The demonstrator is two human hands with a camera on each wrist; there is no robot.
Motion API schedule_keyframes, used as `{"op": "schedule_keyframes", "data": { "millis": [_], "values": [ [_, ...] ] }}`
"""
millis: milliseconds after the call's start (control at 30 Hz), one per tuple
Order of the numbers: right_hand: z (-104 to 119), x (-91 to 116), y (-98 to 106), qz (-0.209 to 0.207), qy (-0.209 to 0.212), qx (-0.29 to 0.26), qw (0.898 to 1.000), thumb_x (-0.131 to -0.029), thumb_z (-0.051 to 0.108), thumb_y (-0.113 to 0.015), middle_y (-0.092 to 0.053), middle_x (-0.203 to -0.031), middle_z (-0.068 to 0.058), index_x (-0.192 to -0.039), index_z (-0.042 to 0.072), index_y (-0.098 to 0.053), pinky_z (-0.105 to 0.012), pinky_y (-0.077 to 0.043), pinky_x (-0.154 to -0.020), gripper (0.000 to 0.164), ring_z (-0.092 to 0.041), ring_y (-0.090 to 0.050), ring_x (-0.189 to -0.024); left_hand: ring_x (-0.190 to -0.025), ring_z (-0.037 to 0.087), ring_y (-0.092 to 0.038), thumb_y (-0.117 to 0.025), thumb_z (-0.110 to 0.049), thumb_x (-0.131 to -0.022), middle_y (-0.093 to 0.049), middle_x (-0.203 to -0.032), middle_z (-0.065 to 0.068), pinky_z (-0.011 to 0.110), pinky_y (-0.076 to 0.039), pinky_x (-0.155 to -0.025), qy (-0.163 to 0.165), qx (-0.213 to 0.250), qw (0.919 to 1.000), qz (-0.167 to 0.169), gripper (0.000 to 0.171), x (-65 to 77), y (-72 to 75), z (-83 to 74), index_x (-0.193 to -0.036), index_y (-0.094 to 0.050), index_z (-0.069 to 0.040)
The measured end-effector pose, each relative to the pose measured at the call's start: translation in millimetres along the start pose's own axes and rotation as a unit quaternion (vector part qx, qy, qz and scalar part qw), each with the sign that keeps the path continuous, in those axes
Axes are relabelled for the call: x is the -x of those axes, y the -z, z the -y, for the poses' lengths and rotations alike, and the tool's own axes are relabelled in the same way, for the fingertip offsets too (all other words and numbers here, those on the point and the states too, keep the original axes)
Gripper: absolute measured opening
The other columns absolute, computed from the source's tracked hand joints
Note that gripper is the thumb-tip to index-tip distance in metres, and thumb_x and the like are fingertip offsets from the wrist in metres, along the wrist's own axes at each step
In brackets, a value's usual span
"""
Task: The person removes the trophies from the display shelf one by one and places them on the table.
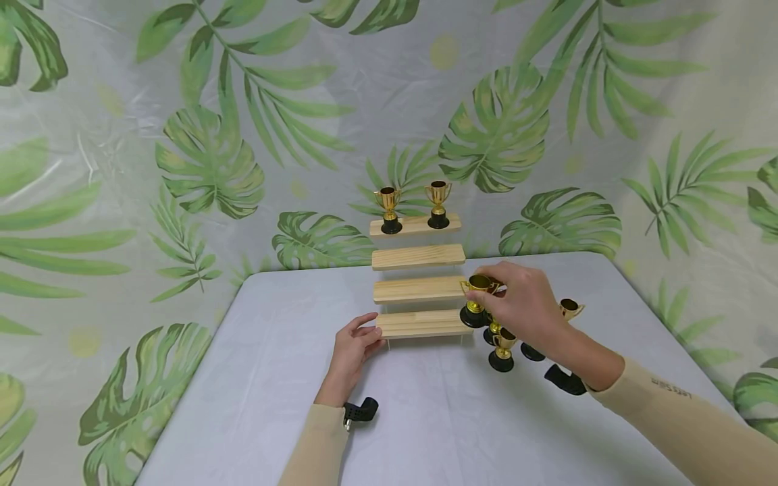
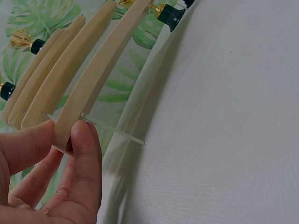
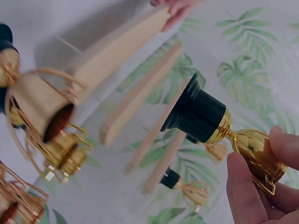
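A small gold trophy cup (image 1: 476, 305) with a black base is held up by my right hand (image 1: 527, 302) near the right end of a tiered wooden display stand (image 1: 419, 290). In the right wrist view, thumb and fingers pinch the trophy (image 3: 198, 114) by its cup, with the base pointing towards the stand. My left hand (image 1: 354, 347) grips the left end of the lowest shelf (image 1: 423, 324); the left wrist view shows the thumb and fingers on both faces of that board (image 2: 88, 88). Two matching trophies, one left (image 1: 390, 210) and one right (image 1: 438, 204), stand upright on the top shelf.
Several more gold trophies, including one in front (image 1: 502, 351) and one partly behind the right arm (image 1: 570, 308), are on the white-covered table (image 1: 292, 317) right of the stand. Clear supports (image 2: 117, 130) hold the boards. A leaf-patterned curtain (image 1: 377, 121) hangs behind.
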State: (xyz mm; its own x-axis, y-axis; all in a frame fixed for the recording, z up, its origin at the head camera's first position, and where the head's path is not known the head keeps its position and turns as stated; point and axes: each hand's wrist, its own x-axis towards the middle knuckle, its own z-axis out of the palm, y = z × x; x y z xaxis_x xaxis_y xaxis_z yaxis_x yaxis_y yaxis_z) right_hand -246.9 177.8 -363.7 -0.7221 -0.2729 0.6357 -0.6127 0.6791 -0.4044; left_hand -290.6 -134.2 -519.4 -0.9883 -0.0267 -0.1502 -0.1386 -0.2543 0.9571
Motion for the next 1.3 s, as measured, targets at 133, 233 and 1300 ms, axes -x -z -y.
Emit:
{"op": "schedule_keyframes", "data": {
  "millis": [133,233,1300],
  "values": [
    [-1.5,15.5,-7.1,-0.007,-0.004,-0.003,1.000,-0.080,0.022,-0.088,-0.071,-0.093,0.003,-0.104,0.011,-0.076,-0.024,-0.056,-0.057,0.029,-0.008,-0.065,-0.070,-0.099,0.029,-0.068,-0.071,-0.001,-0.093,-0.066,-0.110,0.020,0.034,-0.059,-0.086,-0.002,-0.001,1.0000,0.001,0.048,-0.7,0.5,0.0,-0.139,-0.058,-0.003],
    [-3.4,27.3,-14.3,-0.015,-0.011,-0.003,1.000,-0.078,0.022,-0.089,-0.069,-0.087,0.005,-0.105,0.011,-0.077,-0.024,-0.053,-0.054,0.032,-0.005,-0.061,-0.066,-0.098,0.029,-0.068,-0.071,-0.001,-0.093,-0.066,-0.110,0.020,0.033,-0.059,-0.085,-0.003,-0.001,1.0000,0.002,0.049,-2.7,1.2,1.8,-0.139,-0.057,-0.002],
    [-25.7,85.2,-78.2,0.007,-0.089,-0.008,0.996,-0.077,0.019,-0.090,-0.073,-0.098,-0.007,-0.110,0.003,-0.075,-0.026,-0.056,-0.058,0.040,-0.012,-0.067,-0.072,-0.091,0.023,-0.070,-0.071,0.002,-0.092,-0.067,-0.106,0.017,0.032,-0.060,-0.083,0.004,0.007,1.0000,-0.003,0.049,-0.6,-1.4,0.2,-0.139,-0.057,-0.001]
  ]
}}
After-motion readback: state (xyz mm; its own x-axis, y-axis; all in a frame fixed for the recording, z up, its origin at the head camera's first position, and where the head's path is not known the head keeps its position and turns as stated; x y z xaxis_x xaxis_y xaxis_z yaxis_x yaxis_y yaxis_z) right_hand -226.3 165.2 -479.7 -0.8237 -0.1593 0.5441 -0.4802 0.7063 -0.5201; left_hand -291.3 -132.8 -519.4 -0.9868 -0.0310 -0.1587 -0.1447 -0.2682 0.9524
